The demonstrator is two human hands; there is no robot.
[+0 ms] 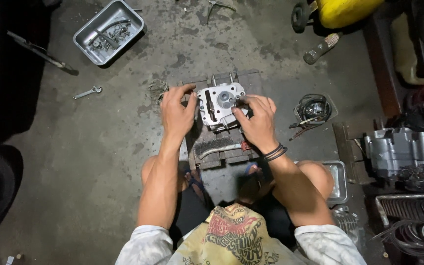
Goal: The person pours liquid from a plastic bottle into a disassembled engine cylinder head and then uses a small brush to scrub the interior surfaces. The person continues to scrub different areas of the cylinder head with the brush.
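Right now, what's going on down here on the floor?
A person is squatting on a concrete floor, working on a pale metal engine part set on a low wooden block. The left hand steadies its side, while the right hand presses fingers at its other edge. A wire brush lies just in front. A spanner and a metal tray of parts sit off to the left.

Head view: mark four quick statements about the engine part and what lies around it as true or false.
1. Both hands grip the pale metal engine part. True: left hand and right hand are on its sides.
2. A wire brush lies just below the part. True.
3. The wrench lies inside the metal tray. False: it lies on the concrete floor, apart from the tray.
4. The left wrist wears dark bands. False: the bands are on the right wrist.
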